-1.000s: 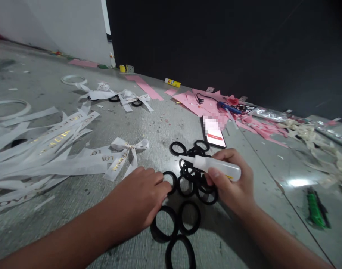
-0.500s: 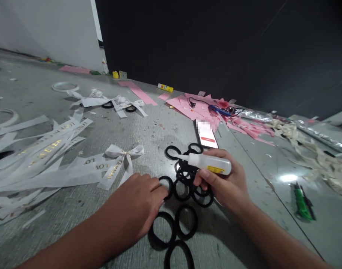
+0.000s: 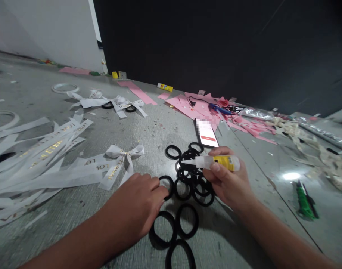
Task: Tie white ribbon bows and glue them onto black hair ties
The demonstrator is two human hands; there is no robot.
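Note:
My right hand point(image 3: 229, 179) is wrapped round a small clear glue bottle point(image 3: 220, 163) with a yellow label, its white nozzle pointing left above a pile of black hair bands point(image 3: 187, 173). My left hand point(image 3: 145, 198) has its fingers pressed together at the edge of one black band point(image 3: 167, 186), left of the pile. Several more black bands point(image 3: 187, 221) lie below, near the bottom edge. A white ribbon bow point(image 3: 125, 154) with gold print sits just beyond my left hand.
Long white printed ribbons point(image 3: 56, 160) spread over the left. Further back are finished bows point(image 3: 95, 100), a glue stick point(image 3: 164, 87), pink sheets point(image 3: 187, 106) and a lit phone point(image 3: 207, 134). A green cutter point(image 3: 304, 201) and cream ribbons point(image 3: 322, 153) lie on the right.
My right hand has moved slightly right with the bottle, which has turned so more of its yellow label shows. The nozzle is further from the upper left band. My left hand stays put.

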